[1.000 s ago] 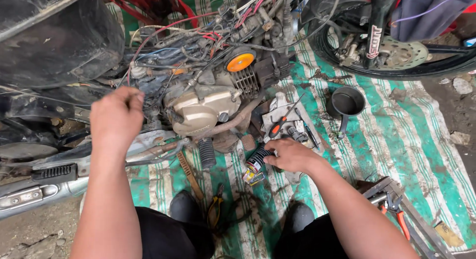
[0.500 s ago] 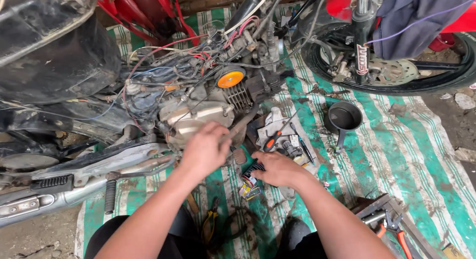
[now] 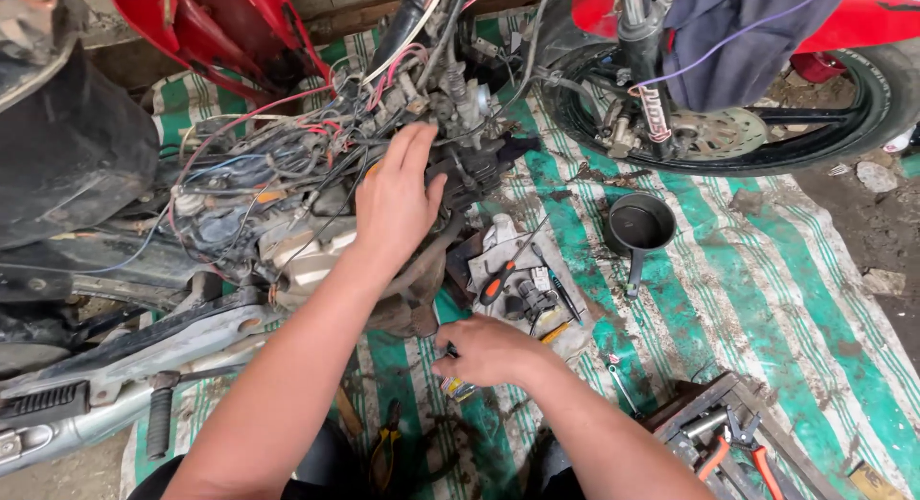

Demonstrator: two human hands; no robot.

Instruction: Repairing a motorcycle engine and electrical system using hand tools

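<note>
A green mat point(image 3: 767, 299) striped in white was spread beneath everything, stained brown in places. Red body panels point(image 3: 211, 26) and red, blue and black wires point(image 3: 287, 141) were seen above a grey, dirt-streaked engine point(image 3: 307, 256), and a black funnel point(image 3: 640, 224) was set on the stripes. An orange-handled screwdriver point(image 3: 498, 282) and orange-handled pliers point(image 3: 738, 443) were noted nearby.

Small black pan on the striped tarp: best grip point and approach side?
Take the small black pan by its straight handle, which points toward the person, away from the motorcycle wheel. Come from above on the near side: the handle looks to lie low over the striped tarp with open space around it, while the round bowl is wide and offers less to pinch.
</note>
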